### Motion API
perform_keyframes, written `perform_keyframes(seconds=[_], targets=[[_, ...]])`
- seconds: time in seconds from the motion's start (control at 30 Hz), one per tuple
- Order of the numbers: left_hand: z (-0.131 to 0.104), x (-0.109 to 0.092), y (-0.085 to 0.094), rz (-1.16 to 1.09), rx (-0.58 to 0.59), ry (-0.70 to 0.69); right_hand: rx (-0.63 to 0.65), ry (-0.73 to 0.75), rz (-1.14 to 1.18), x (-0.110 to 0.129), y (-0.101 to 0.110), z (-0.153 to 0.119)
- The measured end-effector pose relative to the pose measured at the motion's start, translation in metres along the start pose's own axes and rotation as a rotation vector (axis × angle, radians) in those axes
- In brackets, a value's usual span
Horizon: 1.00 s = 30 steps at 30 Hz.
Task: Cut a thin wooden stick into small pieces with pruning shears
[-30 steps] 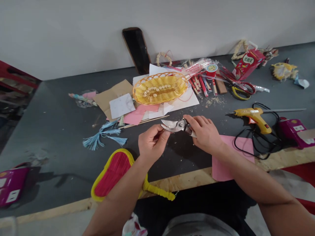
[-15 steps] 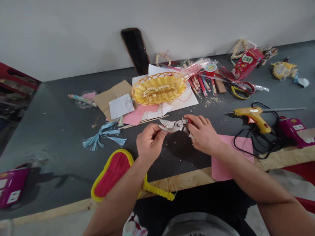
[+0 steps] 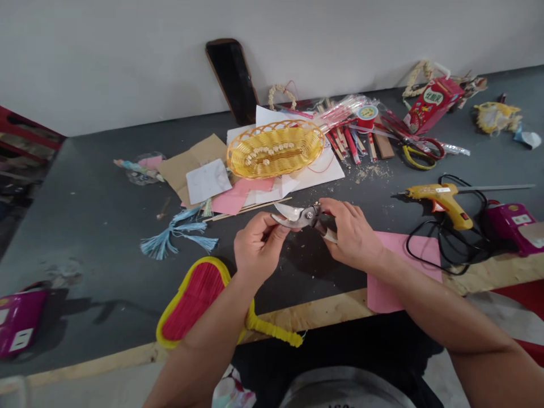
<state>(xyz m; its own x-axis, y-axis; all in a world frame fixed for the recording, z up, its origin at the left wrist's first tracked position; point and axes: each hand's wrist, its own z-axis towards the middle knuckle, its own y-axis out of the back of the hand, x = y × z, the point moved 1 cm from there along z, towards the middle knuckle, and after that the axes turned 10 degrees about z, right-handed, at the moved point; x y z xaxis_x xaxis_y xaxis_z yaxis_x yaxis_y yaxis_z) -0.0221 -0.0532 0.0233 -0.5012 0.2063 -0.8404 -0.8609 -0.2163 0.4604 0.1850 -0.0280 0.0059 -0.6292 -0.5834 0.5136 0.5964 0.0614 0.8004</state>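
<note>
Shears (image 3: pixel 306 216) held over the desk (image 3: pixel 93 226), blades parted.
A blue tassel (image 3: pixel 173 238) lies beyond a red-and-yellow piece (image 3: pixel 193 303); next, the left hand (image 3: pixel 258 246) has thumb and finger together at the blade tips, anything small between them too hidden to tell; the shears are on the near side of the yellow basket (image 3: pixel 280 170); the right hand (image 3: pixel 352 237) is clamped on their handles; pink paper (image 3: pixel 414 283) shows by that forearm, a glue gun (image 3: pixel 442 198) farther right.

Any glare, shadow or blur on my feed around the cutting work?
Head view: pale sheen on the pruning shears' blade; head view: soft dark shadow on the table below the right hand; head view: dim, blurred clutter at the far left edge.
</note>
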Motion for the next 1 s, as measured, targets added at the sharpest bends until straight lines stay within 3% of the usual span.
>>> perform_keyframes(seconds=[0.27, 0.77, 1.0], targets=[[-0.002, 0.0, -0.001, 0.055, 0.013, -0.012, 0.143, -0.086, -0.09, 0.005, 0.002, 0.001], [-0.001, -0.013, 0.002, 0.105, 0.052, -0.073, 0.159, -0.047, -0.096, -0.001, 0.007, 0.003], [0.002, -0.009, 0.003, 0.117, 0.065, -0.05, 0.16, -0.068, -0.07, -0.002, 0.005, 0.003]])
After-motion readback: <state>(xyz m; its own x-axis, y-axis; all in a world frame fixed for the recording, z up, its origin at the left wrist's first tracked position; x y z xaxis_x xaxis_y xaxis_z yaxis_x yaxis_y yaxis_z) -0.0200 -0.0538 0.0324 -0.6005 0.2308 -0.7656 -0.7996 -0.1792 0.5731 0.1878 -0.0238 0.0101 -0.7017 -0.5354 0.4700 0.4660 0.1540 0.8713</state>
